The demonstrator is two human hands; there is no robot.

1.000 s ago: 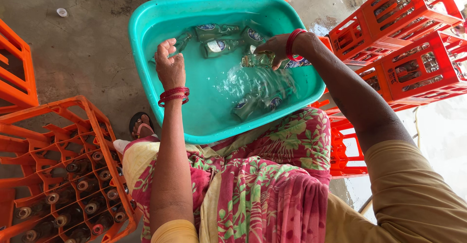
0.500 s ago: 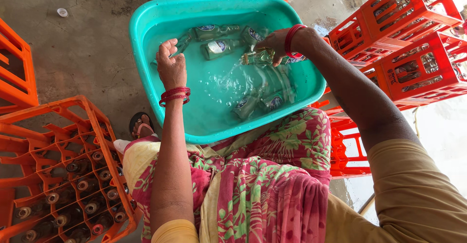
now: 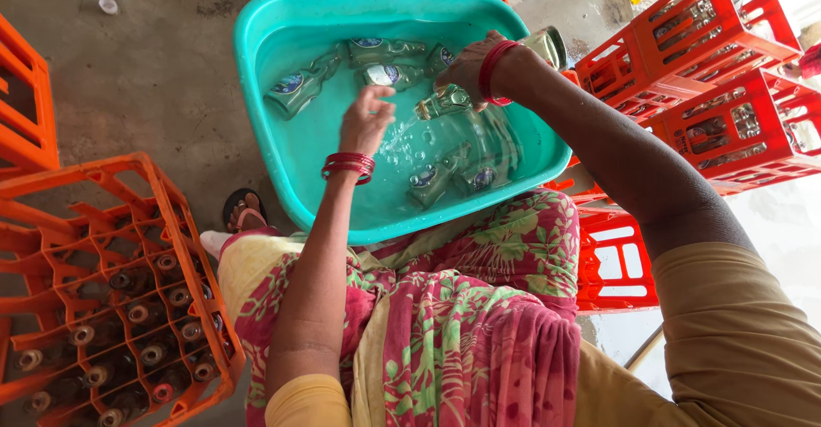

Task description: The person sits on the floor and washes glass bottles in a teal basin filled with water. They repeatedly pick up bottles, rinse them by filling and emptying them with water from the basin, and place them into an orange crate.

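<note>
Your right hand [image 3: 469, 66] grips a clear glass bottle [image 3: 445, 102] by one end, fingers closed around it, and holds it tilted just at the water's surface near the far right part of the turquoise plastic tub [image 3: 256, 59]. Your left hand [image 3: 368, 119] hovers over the middle of the tub with the fingers spread and loosely curled, holding nothing, close to the bottle but not touching it. Red bangles [image 3: 348, 164] ring your left wrist, and more sit on your right wrist. Several other glass bottles [image 3: 380, 50] with blue oval labels lie on their sides under the water, some along the far wall and a pair [image 3: 453, 179] nearer your lap. The tub rests against your knees, over the floral pink and green cloth [image 3: 462, 307]. To your left stands an orange crate [image 3: 111, 247] with bottles upright in its compartments, caps up. To your right, red crates [image 3: 701, 68] are stacked, some holding clear bottles. A sandalled foot [image 3: 245, 213] shows on the concrete floor [image 3: 145, 76].
</note>
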